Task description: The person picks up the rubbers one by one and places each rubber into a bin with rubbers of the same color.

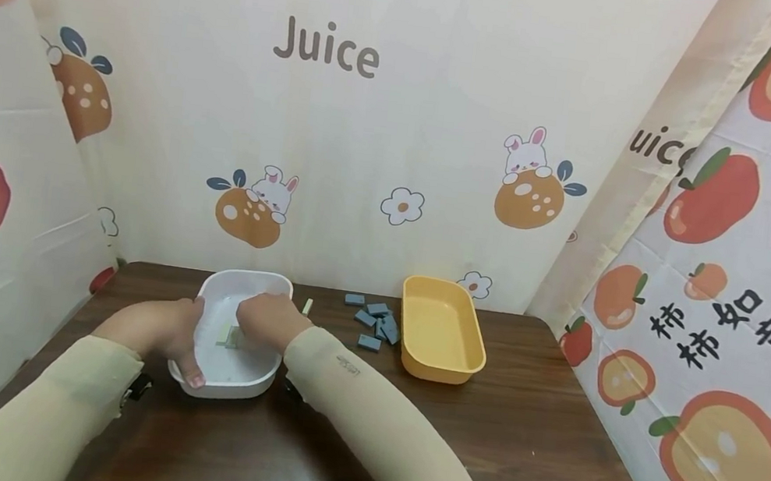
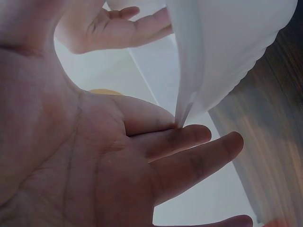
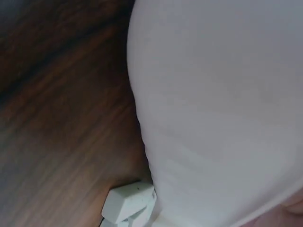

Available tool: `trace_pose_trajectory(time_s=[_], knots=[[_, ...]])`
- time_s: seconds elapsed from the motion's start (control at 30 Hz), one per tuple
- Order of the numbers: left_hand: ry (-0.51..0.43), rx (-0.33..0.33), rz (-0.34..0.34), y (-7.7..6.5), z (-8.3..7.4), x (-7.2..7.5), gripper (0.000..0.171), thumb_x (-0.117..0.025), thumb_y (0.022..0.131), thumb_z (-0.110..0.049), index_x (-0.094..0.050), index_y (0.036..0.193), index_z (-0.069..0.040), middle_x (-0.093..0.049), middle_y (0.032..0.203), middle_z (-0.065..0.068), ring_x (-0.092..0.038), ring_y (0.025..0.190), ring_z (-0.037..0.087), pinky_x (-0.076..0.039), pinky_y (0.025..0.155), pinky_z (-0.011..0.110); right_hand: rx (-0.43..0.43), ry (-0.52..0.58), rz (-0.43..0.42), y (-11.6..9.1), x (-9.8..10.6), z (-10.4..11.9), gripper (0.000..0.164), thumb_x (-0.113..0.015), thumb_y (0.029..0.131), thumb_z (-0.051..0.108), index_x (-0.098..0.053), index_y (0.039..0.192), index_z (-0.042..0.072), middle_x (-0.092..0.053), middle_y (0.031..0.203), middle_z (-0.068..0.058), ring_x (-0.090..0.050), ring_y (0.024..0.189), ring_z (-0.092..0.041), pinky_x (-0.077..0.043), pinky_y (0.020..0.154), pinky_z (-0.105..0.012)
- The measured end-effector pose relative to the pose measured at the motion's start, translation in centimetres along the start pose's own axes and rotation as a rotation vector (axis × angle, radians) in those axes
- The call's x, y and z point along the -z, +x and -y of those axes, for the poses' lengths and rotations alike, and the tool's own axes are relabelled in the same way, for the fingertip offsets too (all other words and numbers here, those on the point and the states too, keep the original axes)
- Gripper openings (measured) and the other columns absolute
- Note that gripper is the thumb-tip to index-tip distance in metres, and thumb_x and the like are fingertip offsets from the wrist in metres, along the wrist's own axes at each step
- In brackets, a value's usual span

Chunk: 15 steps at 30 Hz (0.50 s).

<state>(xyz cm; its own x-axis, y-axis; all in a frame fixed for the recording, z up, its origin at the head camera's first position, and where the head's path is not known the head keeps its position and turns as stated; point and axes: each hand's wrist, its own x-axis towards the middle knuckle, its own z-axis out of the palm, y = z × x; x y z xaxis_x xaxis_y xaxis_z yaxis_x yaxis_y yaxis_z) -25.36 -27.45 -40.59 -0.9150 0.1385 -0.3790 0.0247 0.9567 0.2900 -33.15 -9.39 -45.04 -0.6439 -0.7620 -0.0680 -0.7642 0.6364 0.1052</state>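
Note:
A white basin (image 1: pixel 222 389) stands at the left of the table. My left hand (image 1: pixel 178 332) holds its left rim, the thumb over the near edge; in the left wrist view the other fingers (image 2: pixel 199 165) spread out against the rim. My right hand (image 1: pixel 271 319) reaches down inside the basin, its fingertips hidden in the head view. Pale green blocks (image 1: pixel 232 336) lie on the basin floor beside that hand. Whether the right fingers pinch one cannot be seen. Outside the basin's right wall, pale blocks (image 3: pixel 128 203) rest on the table.
Several blue-grey blocks (image 1: pixel 369 342) lie loose in the middle of the dark wooden table (image 1: pixel 533 444). Right of them stands a yellow basin (image 1: pixel 442 333). A patterned curtain (image 1: pixel 366 152) rises behind the table's far edge, with more cloth at both sides.

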Motion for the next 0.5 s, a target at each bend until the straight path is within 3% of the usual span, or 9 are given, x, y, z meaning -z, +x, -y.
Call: trace_pose_trajectory(time_s=[0.33, 0.5], knots=[[0.013, -0.008, 0.006, -0.06, -0.20, 0.13, 0.157, -0.114, 0.060, -0.048, -0.023, 0.159, 0.032, -0.038, 0.157, 0.058, -0.055, 0.140, 0.068, -0.046, 0.118, 0.080, -0.015, -0.025, -0.036, 0.79, -0.29, 0.90, 0.013, -0.077, 0.105, 0.035, -0.076, 0.094, 0.030, -0.071, 0.082, 0.015, -0.062, 0.078, -0.008, -0.055, 0.075, -0.033], [-0.002, -0.003, 0.000, -0.08, -0.22, 0.06, 0.156, -0.114, 0.060, -0.046, -0.022, 0.159, 0.032, -0.039, 0.156, 0.058, -0.056, 0.139, 0.066, -0.045, 0.120, 0.080, -0.028, -0.017, -0.031, 0.65, -0.16, 0.83, 0.006, -0.079, 0.103, 0.031, -0.077, 0.097, 0.030, -0.072, 0.085, 0.015, -0.062, 0.079, -0.008, -0.056, 0.076, -0.030]])
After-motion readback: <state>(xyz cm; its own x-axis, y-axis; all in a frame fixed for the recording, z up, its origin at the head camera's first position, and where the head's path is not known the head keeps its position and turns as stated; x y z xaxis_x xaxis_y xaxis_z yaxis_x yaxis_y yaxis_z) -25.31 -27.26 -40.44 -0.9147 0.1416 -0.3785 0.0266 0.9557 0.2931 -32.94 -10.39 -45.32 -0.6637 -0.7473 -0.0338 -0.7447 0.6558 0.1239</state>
